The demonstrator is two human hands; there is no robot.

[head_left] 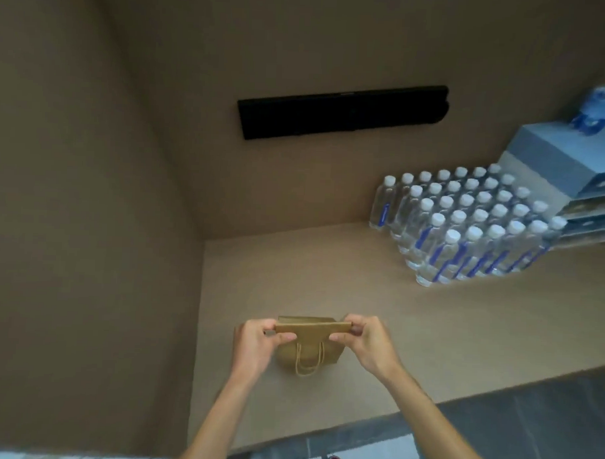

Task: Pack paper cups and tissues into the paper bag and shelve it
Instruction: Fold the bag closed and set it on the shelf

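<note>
A small brown paper bag [312, 356] stands on the beige shelf [393, 328], near its left corner. Its top edge is folded over into a flat band and a twisted paper handle hangs down its front. My left hand [256, 344] pinches the left end of the folded band. My right hand [365, 341] pinches the right end. Both forearms reach in from below. The bag's contents are hidden; no paper cups or tissues show.
Several water bottles [466, 224] with white caps stand in rows at the back right of the shelf. Stacked blue-grey boxes [564, 163] sit beyond them. A black bar [343, 110] is fixed on the back wall. The side wall [88, 222] rises close on the left.
</note>
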